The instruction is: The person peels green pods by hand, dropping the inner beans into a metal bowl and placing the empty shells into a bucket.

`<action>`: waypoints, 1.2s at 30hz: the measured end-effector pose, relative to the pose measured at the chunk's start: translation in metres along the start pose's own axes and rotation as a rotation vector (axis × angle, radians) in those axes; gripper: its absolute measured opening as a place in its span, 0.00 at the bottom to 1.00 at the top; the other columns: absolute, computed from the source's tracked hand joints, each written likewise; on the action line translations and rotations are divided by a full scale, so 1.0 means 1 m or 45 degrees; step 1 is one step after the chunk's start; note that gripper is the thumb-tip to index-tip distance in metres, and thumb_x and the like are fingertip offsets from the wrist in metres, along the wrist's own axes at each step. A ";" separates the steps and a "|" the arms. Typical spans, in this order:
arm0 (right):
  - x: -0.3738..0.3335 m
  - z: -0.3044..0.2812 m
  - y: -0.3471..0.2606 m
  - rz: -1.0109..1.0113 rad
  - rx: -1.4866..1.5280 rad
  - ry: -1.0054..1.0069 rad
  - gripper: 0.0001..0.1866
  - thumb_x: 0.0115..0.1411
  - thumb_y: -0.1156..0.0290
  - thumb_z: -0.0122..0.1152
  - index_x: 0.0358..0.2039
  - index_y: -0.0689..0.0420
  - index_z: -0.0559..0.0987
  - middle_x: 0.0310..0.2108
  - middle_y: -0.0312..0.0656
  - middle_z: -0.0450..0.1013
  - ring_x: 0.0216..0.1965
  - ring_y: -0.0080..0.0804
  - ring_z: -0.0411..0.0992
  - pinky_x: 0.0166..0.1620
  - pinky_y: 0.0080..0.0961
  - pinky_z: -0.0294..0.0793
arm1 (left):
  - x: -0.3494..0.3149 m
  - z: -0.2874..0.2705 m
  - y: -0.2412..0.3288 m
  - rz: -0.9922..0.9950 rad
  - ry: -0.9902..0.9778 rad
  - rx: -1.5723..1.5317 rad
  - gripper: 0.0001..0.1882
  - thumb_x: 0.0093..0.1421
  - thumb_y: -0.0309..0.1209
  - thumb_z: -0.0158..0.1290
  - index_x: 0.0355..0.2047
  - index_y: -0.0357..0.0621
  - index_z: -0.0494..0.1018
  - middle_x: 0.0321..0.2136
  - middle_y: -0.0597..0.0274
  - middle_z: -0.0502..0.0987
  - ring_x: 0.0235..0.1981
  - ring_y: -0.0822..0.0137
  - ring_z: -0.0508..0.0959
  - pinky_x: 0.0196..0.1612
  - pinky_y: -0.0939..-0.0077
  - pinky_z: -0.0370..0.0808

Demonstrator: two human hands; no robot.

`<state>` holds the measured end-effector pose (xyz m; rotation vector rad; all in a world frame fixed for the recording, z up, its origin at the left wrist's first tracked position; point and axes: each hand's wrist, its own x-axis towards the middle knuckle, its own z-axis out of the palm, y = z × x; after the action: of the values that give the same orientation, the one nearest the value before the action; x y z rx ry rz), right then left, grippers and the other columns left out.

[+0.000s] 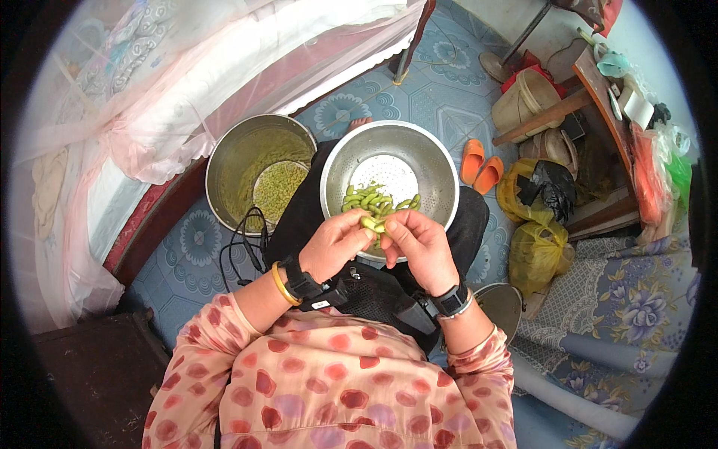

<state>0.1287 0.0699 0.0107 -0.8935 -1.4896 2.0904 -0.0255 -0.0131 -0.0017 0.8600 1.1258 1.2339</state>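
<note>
A steel colander (440,161) rests on my lap, with several green soybean pods (366,196) heaped in its near left part. Over its near rim, both hands meet at one green pod (372,224). My left hand (336,241) pinches the pod's left end between thumb and fingers. My right hand (416,243) has thumb and forefinger closed on its other end. To the left of my leg, a deep steel pot (224,176) stands on the floor with shelled green beans (278,188) over its bottom.
A netted bed (187,105) fills the left side. Orange slippers (480,168) lie on the tiled floor to the right, near yellow plastic bags (535,251) and a bucket (525,101). A black cable (243,243) hangs by the pot. A metal basin (502,303) sits beside my right forearm.
</note>
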 end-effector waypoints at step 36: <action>-0.015 0.011 0.013 -0.424 -0.865 0.099 0.07 0.53 0.74 0.57 0.33 0.61 0.74 0.26 0.50 0.73 0.28 0.45 0.73 0.32 0.29 0.72 | 0.005 -0.006 -0.020 0.047 -0.056 0.583 0.09 0.53 0.29 0.46 0.31 0.35 0.68 0.22 0.58 0.71 0.24 0.69 0.70 0.29 0.75 0.68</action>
<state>0.1320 0.0478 0.0047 -0.8513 -2.1747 1.3041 -0.0256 -0.0117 -0.0234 1.2477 1.3872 0.9933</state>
